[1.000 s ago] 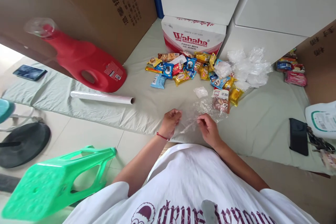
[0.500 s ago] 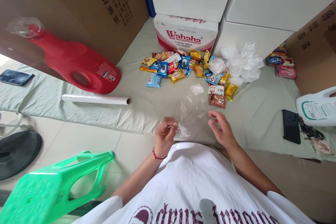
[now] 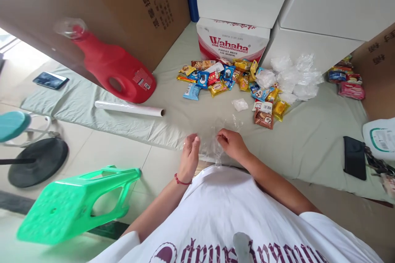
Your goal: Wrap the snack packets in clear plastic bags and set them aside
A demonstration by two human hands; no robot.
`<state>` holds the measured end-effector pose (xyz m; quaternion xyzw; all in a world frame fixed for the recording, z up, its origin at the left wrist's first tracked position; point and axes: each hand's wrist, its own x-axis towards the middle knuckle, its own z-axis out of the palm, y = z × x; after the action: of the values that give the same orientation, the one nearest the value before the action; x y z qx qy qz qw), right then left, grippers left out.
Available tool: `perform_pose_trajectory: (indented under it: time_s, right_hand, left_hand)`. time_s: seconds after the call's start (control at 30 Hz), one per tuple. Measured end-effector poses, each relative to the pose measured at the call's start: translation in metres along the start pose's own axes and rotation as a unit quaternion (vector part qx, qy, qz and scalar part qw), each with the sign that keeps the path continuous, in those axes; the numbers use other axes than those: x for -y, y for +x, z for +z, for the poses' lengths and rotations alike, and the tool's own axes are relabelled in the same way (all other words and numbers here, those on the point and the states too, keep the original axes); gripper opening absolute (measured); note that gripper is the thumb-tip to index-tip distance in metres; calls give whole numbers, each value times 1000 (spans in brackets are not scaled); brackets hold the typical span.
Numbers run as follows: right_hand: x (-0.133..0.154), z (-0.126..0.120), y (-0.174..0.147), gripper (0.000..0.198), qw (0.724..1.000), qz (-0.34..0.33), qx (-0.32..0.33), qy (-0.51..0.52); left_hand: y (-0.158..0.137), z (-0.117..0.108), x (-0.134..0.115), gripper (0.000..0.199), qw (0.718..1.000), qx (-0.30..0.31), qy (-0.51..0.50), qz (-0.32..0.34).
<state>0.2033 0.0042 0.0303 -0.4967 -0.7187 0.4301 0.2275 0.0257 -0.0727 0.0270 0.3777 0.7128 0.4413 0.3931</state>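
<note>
A clear, crumpled plastic bag point(image 3: 211, 148) stretches between my hands just above the cloth's front edge. My right hand point(image 3: 233, 144) is closed in a pinch on its upper right side. At the bag's left stands my left hand point(image 3: 190, 154), fingers stretched upward and thumb apart, with nothing visible in them. Beyond the hands, a small folded piece of clear plastic point(image 3: 240, 104) lies on the cloth. Behind it spreads a pile of wrapped snacks point(image 3: 217, 86), with a brown snack packet point(image 3: 263, 119) nearest on the right. Several crumpled clear bags point(image 3: 296, 76) are heaped at the back right.
A Wahaba-style white and red carton lettered "Wahaha" point(image 3: 233, 43) stands at the back. Leftward are a red jug point(image 3: 123, 74), a white roll point(image 3: 129, 108) and a phone point(image 3: 51, 80). A green stool point(image 3: 70, 205) is on the floor. A black phone point(image 3: 354, 158) lies right.
My right hand has moved left and closed on the clear bag. My left hand has opened from its pinch. The bag has come nearer my body, and the view has shifted left.
</note>
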Motion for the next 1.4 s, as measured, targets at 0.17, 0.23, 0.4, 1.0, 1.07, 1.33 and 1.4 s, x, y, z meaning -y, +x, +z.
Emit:
perform_pose_trajectory:
  time_s: [0.17, 0.23, 0.4, 1.0, 1.07, 1.33, 1.4]
  right_hand:
    - [6, -9, 1, 18, 998, -38, -35, -23]
    - [-8, -20, -2, 20, 997, -13, -81, 1]
    - [-65, -44, -29, 29, 969, 99, -202, 106]
    - [-96, -100, -82, 48, 975, 147, -155, -64]
    - [-89, -105, -68, 57, 975, 113, -179, -69]
    - [-82, -80, 3, 33, 980, 105, -159, -56]
    - [-91, -80, -3, 31, 970, 106, -217, -36]
  left_hand:
    - [28, 22, -16, 37, 991, 78, 95, 48]
    - [38, 28, -11, 42, 995, 75, 58, 34]
    - [53, 29, 8, 41, 993, -16, -100, -62]
    - [62, -10, 16, 24, 967, -147, 200, 61]
    - [71, -4, 2, 32, 953, -139, 244, 112]
    - [107, 60, -25, 20, 916, 78, 376, 119]
    - [109, 56, -19, 24, 922, 63, 363, 116]
